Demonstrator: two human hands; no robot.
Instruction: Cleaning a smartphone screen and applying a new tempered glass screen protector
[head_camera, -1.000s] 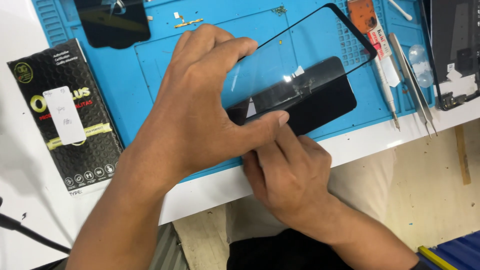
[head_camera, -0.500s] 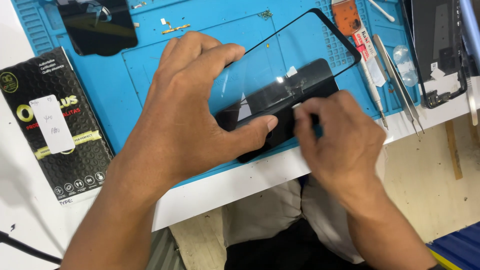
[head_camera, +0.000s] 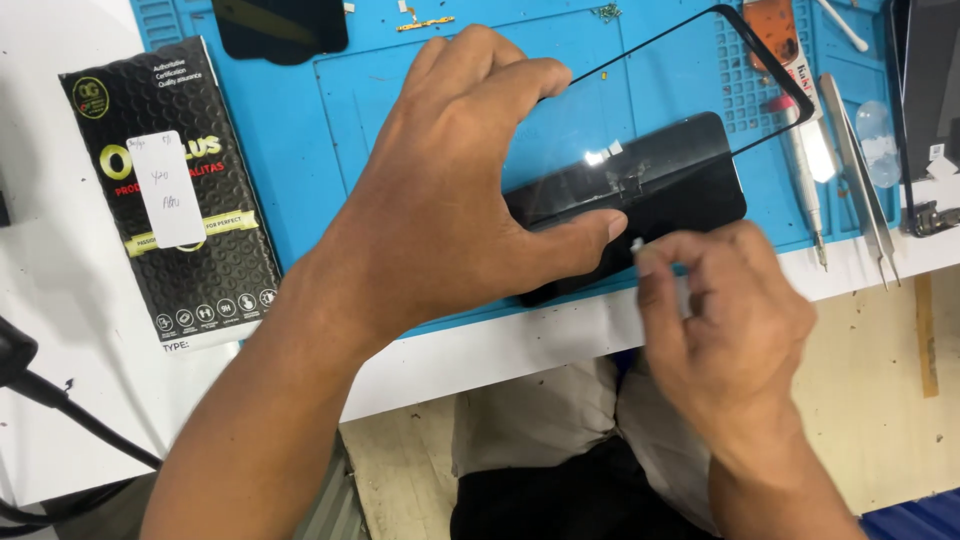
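My left hand grips the left end of a clear glass panel with a black border and holds it tilted. Under the panel a black phone display lies on the blue work mat. My left thumb rests along the display's near edge. Just off the mat's front edge, my right hand pinches a small white tab between thumb and fingertips, next to my left thumb tip. What the tab is fixed to is hidden.
A black printed package with a white label lies left of the mat. Tweezers and a thin pen-like tool lie at the right. An opened device sits far right, a dark screen at the top, a black cable at the lower left.
My right hand came out from beneath my left hand and moved right, then drew back toward the table's front edge with fingertips pinched. The left hand kept holding the glass panel.
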